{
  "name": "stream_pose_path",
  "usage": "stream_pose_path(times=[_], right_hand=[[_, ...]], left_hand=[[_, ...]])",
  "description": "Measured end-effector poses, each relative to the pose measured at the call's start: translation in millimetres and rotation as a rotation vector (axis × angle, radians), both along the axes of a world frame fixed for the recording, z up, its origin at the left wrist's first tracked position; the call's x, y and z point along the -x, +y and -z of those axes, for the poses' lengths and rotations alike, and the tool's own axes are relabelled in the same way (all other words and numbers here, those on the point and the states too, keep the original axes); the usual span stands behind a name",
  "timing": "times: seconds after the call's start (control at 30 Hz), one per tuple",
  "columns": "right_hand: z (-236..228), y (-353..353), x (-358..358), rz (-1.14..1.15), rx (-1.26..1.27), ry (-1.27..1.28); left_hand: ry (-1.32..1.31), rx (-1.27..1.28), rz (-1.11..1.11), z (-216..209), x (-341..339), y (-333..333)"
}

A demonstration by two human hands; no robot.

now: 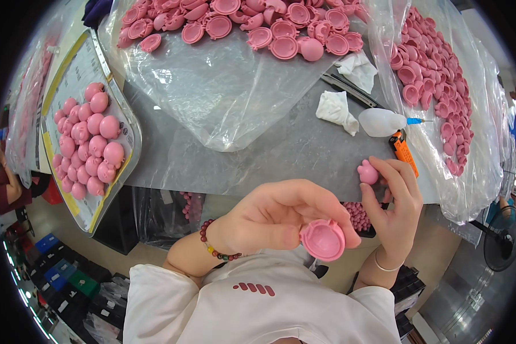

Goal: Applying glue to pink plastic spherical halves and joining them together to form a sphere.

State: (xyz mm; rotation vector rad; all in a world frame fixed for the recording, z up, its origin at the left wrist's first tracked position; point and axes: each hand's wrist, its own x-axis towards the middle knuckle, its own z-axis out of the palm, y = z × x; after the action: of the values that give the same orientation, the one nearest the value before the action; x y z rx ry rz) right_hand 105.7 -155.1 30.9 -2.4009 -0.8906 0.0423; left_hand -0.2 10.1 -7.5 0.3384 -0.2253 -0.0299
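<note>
Just above my shirt front, my left hand (264,215) grips a pink plastic half shell (324,241), its hollow side facing up. To its right, at the table's near edge, my right hand (398,200) pinches a small pink knobbed piece (367,172) between thumb and index finger. A bit of pink also shows behind those fingers, too hidden to make out. The two hands are apart. Beyond my right hand lie an orange cutter-like tool (404,153) and a white squeeze bottle (382,122) with a blue needle tip.
Many pink half shells (284,47) lie on clear plastic at the back; more fill a bag (441,86) at right. Rounded pink pieces (97,143) rest on a yellow-edged tray (133,129) at left. A utility knife (352,90) and crumpled white tissues (336,110) lie back right.
</note>
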Motion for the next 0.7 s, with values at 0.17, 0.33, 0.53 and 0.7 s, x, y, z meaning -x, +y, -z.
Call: stream_pose_path(times=[0.17, 0.33, 0.53, 0.7], right_hand=[[4, 0, 1, -0.032, -0.044, -0.049], [-5, -4, 8, 0.014, -0.303, 0.017], [-5, -2, 10, -0.026, -0.404, -0.013], [-4, -6, 10, -0.021, -0.431, -0.004]], left_hand=[[0.01, 0.194, 0.128, 2, 1, 4], [-0.005, 0.294, 0.246, 8, 0, 2], [-0.001, 0.145, 0.263, 18, -4, 2], [-0.015, 0.254, 0.279, 16, -5, 3]])
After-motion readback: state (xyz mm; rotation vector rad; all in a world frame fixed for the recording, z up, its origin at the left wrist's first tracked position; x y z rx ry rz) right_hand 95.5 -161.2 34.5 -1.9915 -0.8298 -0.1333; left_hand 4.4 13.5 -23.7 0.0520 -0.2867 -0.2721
